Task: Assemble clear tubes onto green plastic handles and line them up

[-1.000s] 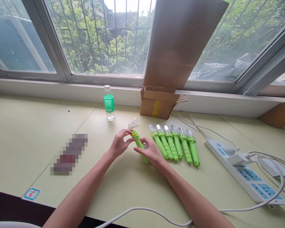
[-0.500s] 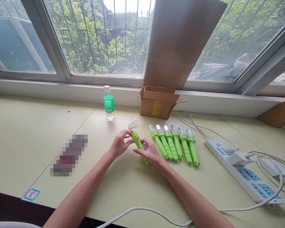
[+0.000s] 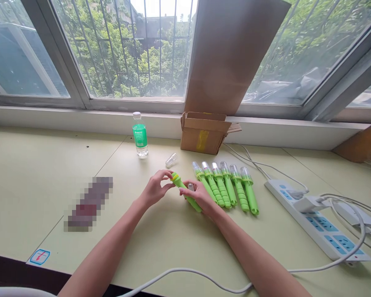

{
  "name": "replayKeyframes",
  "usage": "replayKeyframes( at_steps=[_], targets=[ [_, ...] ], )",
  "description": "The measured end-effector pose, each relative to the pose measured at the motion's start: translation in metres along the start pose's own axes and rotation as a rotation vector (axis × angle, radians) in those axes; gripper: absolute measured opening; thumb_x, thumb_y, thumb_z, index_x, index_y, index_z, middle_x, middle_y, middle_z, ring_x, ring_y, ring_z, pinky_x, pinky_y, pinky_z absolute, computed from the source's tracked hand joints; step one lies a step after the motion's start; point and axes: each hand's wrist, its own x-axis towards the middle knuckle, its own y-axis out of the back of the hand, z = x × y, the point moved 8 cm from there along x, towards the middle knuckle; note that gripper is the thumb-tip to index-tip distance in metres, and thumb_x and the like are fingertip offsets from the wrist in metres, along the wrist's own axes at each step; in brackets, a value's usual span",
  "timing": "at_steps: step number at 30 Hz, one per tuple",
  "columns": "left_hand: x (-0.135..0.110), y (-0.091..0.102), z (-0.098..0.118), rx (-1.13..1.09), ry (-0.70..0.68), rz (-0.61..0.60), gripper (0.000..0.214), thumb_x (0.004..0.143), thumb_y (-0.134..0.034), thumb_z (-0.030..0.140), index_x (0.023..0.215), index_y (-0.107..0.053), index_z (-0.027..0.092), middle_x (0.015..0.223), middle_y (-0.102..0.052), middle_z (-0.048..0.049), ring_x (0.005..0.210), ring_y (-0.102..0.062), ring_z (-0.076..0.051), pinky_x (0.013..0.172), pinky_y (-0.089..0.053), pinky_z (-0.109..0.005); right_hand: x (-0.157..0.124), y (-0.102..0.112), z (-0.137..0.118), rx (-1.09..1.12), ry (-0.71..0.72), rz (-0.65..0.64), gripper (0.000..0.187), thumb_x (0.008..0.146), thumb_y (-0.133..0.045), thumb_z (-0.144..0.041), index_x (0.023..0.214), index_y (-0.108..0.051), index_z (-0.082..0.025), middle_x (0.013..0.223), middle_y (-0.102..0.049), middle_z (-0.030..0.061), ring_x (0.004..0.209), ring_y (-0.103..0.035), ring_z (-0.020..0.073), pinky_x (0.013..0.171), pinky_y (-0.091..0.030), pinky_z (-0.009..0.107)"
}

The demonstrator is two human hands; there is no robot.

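Observation:
A green light stick [image 3: 190,199] lies slanted between my hands, its yellow-ringed top end uncapped. My left hand [image 3: 157,186] pinches it by that top end. My right hand [image 3: 202,197] is wrapped round the body lower down. By the right fingers shows a small clear, silvery rounded piece [image 3: 191,187], partly hidden; I cannot tell what it is. Just beyond my left hand, a loose clear ribbed cap [image 3: 171,159] lies on its side on the table. To the right, several similar green light sticks [image 3: 224,187] lie in a row with clear caps on.
Behind stand a green-labelled bottle [image 3: 140,135] and an open cardboard box [image 3: 200,134]. A white power strip [image 3: 315,222] with plugs and cables is at the right. One white cable [image 3: 179,270] runs along the front edge. A blurred dark item [image 3: 89,204] lies left.
The light stick now slants more, its lower end swung to the right. My right hand has shifted its hold on the body, while my left hand stays at the top end.

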Motion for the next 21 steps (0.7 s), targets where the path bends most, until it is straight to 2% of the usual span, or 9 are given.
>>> replayKeyframes(
  at_steps=[4,7,11,14,16,19,21],
  targets=[
    [0.0,0.005,0.0,0.016,-0.006,0.037,0.013,0.08,-0.061,0.025,0.088,-0.052,0.02,0.105,-0.061,-0.0045,0.101,-0.061,-0.018,0.089,-0.054,-0.043,-0.001,-0.006,0.002,0.008,-0.03,-0.045,0.034,0.073,-0.062,-0.049,0.077,-0.062,-0.016,0.068,-0.062,0.0036,0.055,-0.049,0.012,0.05,-0.038,0.023],
    [0.0,0.009,0.002,0.078,-0.011,0.068,0.014,0.081,-0.061,0.025,0.091,-0.053,0.021,0.104,-0.062,-0.0047,0.101,-0.06,-0.019,0.089,-0.052,-0.044,-0.002,-0.004,0.001,-0.036,-0.006,0.055,0.033,0.074,-0.062,-0.05,0.078,-0.059,-0.017,0.068,-0.06,0.0014,0.055,-0.048,0.0114,0.05,-0.038,0.023],
    [-0.001,0.011,0.006,0.148,-0.034,0.092,0.015,0.08,-0.061,0.025,0.091,-0.052,0.021,0.106,-0.061,-0.0061,0.104,-0.058,-0.02,0.088,-0.052,-0.044,-0.005,-0.005,-0.009,-0.216,0.151,0.145,0.029,0.074,-0.063,-0.046,0.078,-0.058,-0.018,0.069,-0.056,-0.0008,0.058,-0.046,0.0111,0.055,-0.037,0.024],
    [-0.001,0.009,0.009,0.143,-0.037,0.082,0.016,0.08,-0.061,0.024,0.092,-0.051,0.021,0.106,-0.059,-0.0065,0.104,-0.057,-0.02,0.087,-0.052,-0.042,-0.005,-0.011,-0.009,-0.298,0.189,0.104,0.028,0.071,-0.066,-0.044,0.083,-0.061,-0.018,0.069,-0.055,-0.0016,0.057,-0.044,0.0108,0.054,-0.035,0.024],
    [-0.001,0.006,0.01,0.134,-0.042,0.061,0.02,0.079,-0.062,0.024,0.095,-0.051,0.021,0.108,-0.058,-0.0068,0.105,-0.056,-0.02,0.087,-0.052,-0.042,-0.005,-0.013,-0.009,-0.295,0.187,0.079,0.026,0.074,-0.063,-0.043,0.084,-0.062,-0.018,0.069,-0.057,-0.0012,0.058,-0.045,0.0113,0.055,-0.036,0.024],
    [-0.001,0.003,0.009,0.14,-0.054,0.03,0.027,0.078,-0.063,0.022,0.102,-0.05,0.022,0.111,-0.056,-0.0074,0.106,-0.055,-0.02,0.088,-0.052,-0.042,-0.005,-0.014,-0.011,-0.268,0.176,0.045,0.024,0.08,-0.055,-0.041,0.077,-0.063,-0.018,0.067,-0.057,-0.0004,0.06,-0.048,0.0122,0.057,-0.037,0.024],
    [-0.001,0.002,0.007,0.149,-0.059,0.033,0.023,0.08,-0.061,0.022,0.1,-0.05,0.021,0.109,-0.057,-0.0074,0.106,-0.055,-0.021,0.088,-0.052,-0.042,-0.006,-0.015,-0.013,-0.266,0.175,0.023,0.027,0.081,-0.054,-0.04,0.07,-0.062,-0.018,0.064,-0.056,-0.0005,0.058,-0.047,0.012,0.056,-0.036,0.024]
  ],
)
